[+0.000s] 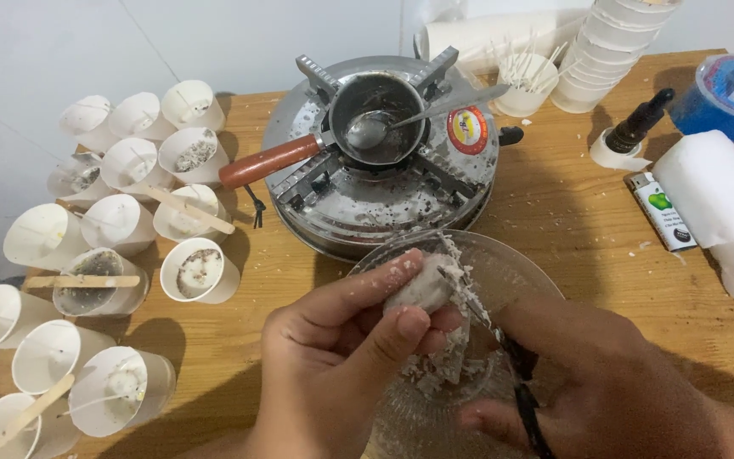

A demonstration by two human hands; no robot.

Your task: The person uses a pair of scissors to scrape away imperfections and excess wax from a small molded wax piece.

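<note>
Wax flakes cling to my fingers as I work over the glass bowl (520,272), which sits right under my hands so the shavings drop into it instead of scattering on the wooden table (571,212). My left hand (333,357) is closed around a white lump of wax (422,285), thumb and fingertips pinching it from both sides so one end sticks out toward the blade. My right hand (605,382) is curled shut on the black handles of the scissors (503,348), and I hold them with the blade laid against the lump, touching it, which looks like a scraping grip rather than a cutting one. A heap of white shavings (443,365) already lies in the bowl below the lump.

Just beyond the bowl stands a small round metal stove (367,195), and on its supports rests a little pan (380,119) with a wooden handle pointing left and a spoon (367,129) lying inside it. To the left, well apart from my hands, white paper cups (197,268) are crowded together, some with wicks held in place by flat wooden sticks laid across their rims. On the right lie a lighter (661,211), a big white wax block (719,204), a dropper bottle (639,123) and a stack of empty cups (613,47)
</note>
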